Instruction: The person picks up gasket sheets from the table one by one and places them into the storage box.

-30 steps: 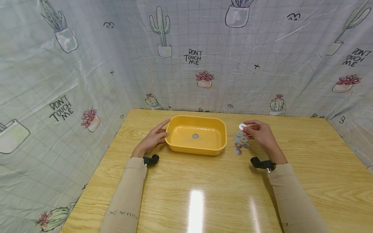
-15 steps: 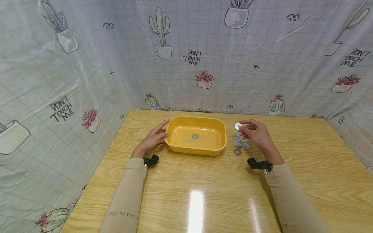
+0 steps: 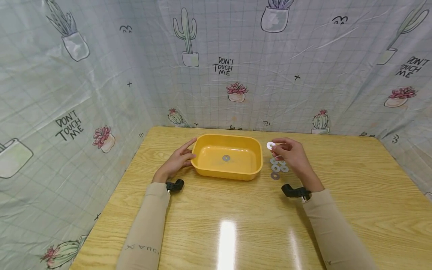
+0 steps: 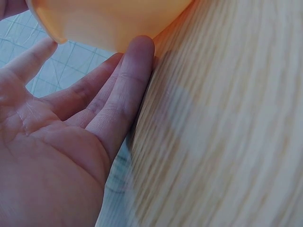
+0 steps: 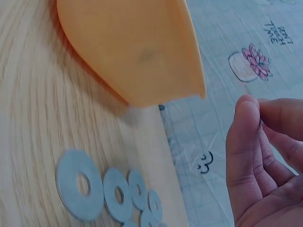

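A yellow plastic tray (image 3: 227, 174) stands on the table, with one flat metal washer (image 3: 226, 158) lying on its floor. At the tray's left end is my left hand (image 3: 175, 161), its fingers extended and touching the outer wall and rim; the left wrist view shows fingertips (image 4: 140, 47) against the wall. To the right of the tray, my right hand (image 3: 293, 153) pinches a washer (image 3: 270, 145) between thumb and fingertips, above the table. That washer is hidden from the right wrist view. Several more washers (image 5: 79, 184) lie grouped flat beneath the right hand.
A wooden table (image 3: 202, 217) carries everything. Behind it and along the left hangs a pale curtain (image 3: 189, 93) printed with cacti. Each wrist wears a small black camera (image 3: 295, 191).
My right hand has moved left toward the tray, carrying the pinched washer. The left hand and tray have stayed where they were.
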### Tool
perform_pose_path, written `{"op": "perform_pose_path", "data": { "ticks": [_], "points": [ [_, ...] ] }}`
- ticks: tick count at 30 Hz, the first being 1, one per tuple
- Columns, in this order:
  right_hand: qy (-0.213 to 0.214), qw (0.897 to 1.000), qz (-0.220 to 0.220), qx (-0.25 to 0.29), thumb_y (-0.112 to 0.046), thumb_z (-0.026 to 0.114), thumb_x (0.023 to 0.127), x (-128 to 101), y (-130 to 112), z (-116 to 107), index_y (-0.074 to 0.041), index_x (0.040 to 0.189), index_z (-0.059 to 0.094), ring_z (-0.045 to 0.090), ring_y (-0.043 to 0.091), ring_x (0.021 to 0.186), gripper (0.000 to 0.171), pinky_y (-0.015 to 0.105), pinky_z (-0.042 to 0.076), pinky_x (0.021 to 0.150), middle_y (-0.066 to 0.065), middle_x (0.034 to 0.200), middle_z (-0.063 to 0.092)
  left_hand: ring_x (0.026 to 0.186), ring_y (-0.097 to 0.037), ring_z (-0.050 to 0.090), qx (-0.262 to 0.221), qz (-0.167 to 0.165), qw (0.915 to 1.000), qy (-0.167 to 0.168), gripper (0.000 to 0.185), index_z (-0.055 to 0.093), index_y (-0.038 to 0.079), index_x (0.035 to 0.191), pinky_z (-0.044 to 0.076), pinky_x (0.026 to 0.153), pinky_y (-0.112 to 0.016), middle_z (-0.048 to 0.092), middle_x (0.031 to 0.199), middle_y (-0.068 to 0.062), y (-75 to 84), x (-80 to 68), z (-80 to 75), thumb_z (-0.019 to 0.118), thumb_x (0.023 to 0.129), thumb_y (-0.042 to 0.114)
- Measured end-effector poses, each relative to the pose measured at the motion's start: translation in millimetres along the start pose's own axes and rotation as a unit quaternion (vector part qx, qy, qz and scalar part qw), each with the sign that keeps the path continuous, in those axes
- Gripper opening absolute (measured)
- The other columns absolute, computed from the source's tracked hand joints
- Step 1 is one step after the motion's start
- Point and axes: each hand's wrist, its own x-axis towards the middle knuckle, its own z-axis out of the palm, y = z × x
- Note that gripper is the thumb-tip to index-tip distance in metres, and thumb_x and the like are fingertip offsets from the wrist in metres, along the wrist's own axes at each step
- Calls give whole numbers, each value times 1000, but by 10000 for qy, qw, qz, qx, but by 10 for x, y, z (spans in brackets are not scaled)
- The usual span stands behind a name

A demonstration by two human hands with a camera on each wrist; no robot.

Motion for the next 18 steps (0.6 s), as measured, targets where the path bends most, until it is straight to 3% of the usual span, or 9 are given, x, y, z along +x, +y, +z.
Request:
{"op": "perform_pose_path", "data": {
  "ticks": [18],
  "points": [
    [-26, 9993, -149, 331, -11, 65, 101, -20, -35, 326, 1, 134, 62, 68, 7, 73, 35, 32, 65, 77, -2, 89, 72, 134, -42, 54, 11, 71, 10000, -19, 65, 29, 39, 162, 61, 95, -31, 46, 151, -23, -30, 21, -14, 53, 107, 14]
  ]
}}
